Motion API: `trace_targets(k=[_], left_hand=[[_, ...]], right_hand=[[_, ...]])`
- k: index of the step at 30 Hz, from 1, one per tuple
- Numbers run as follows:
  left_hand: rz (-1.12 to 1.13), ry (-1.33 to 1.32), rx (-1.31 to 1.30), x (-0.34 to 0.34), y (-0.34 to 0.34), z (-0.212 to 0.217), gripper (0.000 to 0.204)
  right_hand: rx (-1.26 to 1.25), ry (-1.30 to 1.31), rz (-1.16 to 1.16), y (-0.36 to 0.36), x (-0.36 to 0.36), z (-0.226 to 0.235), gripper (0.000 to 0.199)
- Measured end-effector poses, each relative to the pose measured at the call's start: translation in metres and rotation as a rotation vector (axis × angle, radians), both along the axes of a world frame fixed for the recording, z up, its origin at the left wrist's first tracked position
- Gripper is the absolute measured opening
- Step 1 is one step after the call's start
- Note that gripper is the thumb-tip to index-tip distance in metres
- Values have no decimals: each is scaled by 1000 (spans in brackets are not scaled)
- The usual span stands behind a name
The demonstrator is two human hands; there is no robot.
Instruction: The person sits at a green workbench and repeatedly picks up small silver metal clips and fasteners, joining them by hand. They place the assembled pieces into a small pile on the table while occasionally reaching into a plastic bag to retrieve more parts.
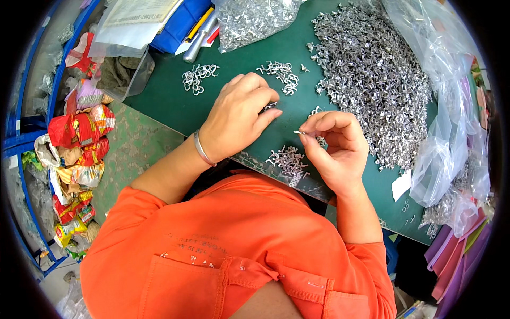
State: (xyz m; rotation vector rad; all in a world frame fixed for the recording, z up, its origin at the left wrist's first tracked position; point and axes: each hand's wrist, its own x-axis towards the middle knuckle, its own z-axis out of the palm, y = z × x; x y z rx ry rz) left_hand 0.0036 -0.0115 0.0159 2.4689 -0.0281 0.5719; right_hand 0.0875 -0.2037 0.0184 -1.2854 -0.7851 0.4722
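Observation:
My left hand (236, 114), a metal bangle (202, 149) on its wrist, is curled just above the green tabletop. Small dark metal parts (270, 106) show between its thumb and fingers. Thumb and forefinger of my right hand (340, 149) pinch a small thin metal piece (299, 132). Between the hands and my body lies a pile of small curved silvery parts (288, 160). Beyond the left hand are two more clusters, one of curved pieces (197, 78) and one of similar pieces (287, 77). A few parts under the right hand are partly hidden.
A large heap of small metal parts (372, 74) covers the right of the green table (175, 106). Clear plastic bags (441, 159) hang beside it. At the back stand a filled bag (255, 21), a blue bin (183, 24) and a metal-handled tool (199, 45). A blue rack (24, 141) is at left.

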Motion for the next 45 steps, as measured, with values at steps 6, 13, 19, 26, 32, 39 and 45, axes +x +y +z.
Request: trace_targets(k=[6, 13, 19, 26, 32, 39, 45], left_hand=[[27, 43, 23, 1, 2, -12, 11], [56, 40, -97, 1, 8, -11, 10], [38, 58, 19, 4, 3, -11, 12], [0, -26, -129, 4, -1, -7, 9], [-196, -162, -257, -2, -19, 3, 15], [-240, -216, -231, -2, -19, 3, 21], [-124, -140, -318, -1, -3, 13, 18]], right_hand=[[52, 23, -28, 2, -3, 4, 27], [-259, -596, 191, -8, 18, 15, 16], [-306, -673, 258, -7, 18, 14, 14], [-307, -554, 14, -4, 17, 7, 15], [-219, -207, -145, 2, 6, -7, 17], [-120, -211, -133, 3, 5, -3, 17], [26, -198, -141, 3, 3, -6, 18]])
